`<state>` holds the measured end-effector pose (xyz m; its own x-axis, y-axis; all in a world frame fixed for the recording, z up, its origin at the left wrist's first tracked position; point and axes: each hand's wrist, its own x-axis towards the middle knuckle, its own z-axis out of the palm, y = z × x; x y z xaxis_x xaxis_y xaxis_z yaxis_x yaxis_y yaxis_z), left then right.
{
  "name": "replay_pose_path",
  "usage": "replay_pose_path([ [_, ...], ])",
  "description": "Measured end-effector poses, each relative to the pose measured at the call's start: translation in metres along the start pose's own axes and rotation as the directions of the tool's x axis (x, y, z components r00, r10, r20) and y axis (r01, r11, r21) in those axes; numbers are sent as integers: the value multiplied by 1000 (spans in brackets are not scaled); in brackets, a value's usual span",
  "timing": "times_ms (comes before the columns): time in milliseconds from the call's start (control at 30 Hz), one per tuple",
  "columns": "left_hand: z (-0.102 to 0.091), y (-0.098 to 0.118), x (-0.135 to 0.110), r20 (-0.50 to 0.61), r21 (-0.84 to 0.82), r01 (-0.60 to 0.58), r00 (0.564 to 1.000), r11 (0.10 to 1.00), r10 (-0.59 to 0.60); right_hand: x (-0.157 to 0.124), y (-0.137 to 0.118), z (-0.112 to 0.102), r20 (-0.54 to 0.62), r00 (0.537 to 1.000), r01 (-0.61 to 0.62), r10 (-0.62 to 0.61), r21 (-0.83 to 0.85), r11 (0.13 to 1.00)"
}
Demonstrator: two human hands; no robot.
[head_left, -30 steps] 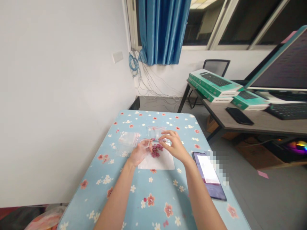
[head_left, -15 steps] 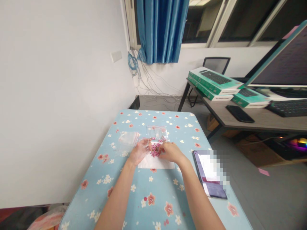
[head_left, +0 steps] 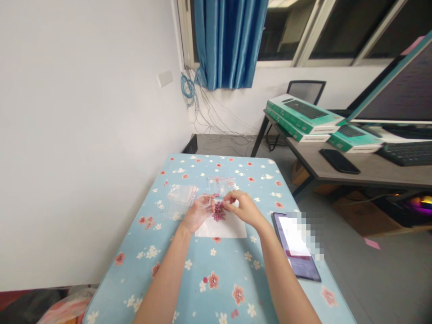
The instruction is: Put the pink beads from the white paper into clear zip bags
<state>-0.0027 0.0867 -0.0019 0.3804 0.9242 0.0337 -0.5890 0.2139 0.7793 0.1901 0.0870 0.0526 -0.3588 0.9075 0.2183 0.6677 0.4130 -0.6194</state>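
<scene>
Head view: landmark = white sheet (head_left: 232,230). Pink beads (head_left: 219,216) heaped on its far half. Left hand (head_left: 195,217) at sheet's left edge, pinching what looks like a clear bag (head_left: 204,203), unchanged. Right hand (head_left: 246,209), in the pile 0.5 s ago, now lifted over sheet's far right; fingertips close together, can't tell if loaded. Probably a bead pick just made.

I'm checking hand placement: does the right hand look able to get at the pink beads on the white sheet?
Most likely yes: the right hand is close beside the pink beads, which lie largely uncovered on the white sheet. The left hand, holding clear plastic, sits opposite and seems not to block it.
</scene>
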Motion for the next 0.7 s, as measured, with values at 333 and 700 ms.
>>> replay_pose_path([
  [333,-12,-11,-1,83,-110,50,996,993,-41,2,-38,3,-244,966,130,-89,157,979],
  [700,-15,-13,-2,15,-155,84,996,984,-83,4,-40,19,-247,962,154,-114,147,977],
])
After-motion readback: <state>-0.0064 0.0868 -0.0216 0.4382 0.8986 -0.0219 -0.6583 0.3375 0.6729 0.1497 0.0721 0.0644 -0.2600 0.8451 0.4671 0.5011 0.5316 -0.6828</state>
